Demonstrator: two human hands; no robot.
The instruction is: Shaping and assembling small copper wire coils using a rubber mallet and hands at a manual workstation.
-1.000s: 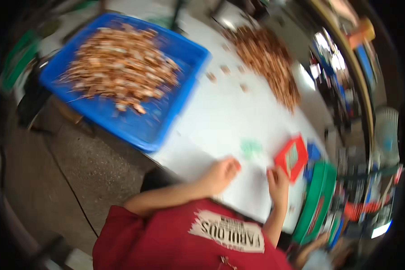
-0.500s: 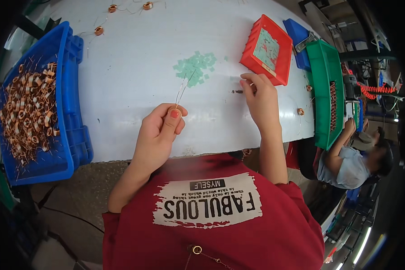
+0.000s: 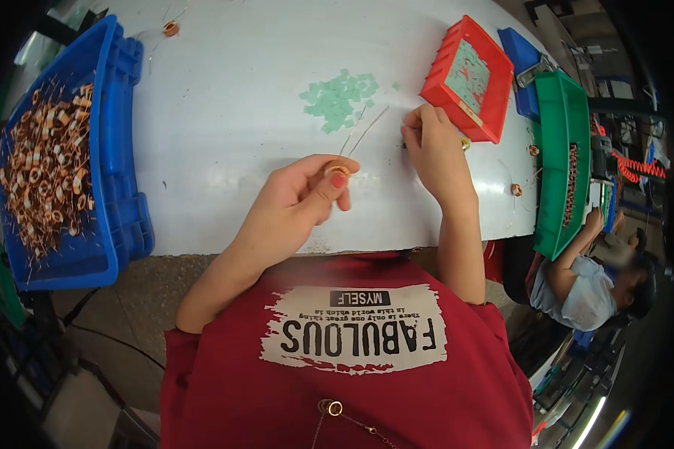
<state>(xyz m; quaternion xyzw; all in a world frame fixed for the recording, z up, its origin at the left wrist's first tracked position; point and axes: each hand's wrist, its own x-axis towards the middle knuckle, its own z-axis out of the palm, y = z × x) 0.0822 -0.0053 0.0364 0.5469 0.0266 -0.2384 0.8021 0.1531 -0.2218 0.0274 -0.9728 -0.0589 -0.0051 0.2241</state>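
Near the counter's [image 3: 225,150] front edge, the left hand [image 3: 307,194] pinches a small copper coil [image 3: 340,169] between thumb and fingers, its two wire leads [image 3: 367,132] pointing toward a pile of green squares [image 3: 340,99]. Just right, the right hand [image 3: 434,146] pinches something too small to tell, beside a red tray [image 3: 468,78].

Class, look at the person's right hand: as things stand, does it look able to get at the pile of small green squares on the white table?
Probably yes. The right hand rests on the white table just right of the pile of small green squares, with only bare tabletop and two thin wire leads between them.
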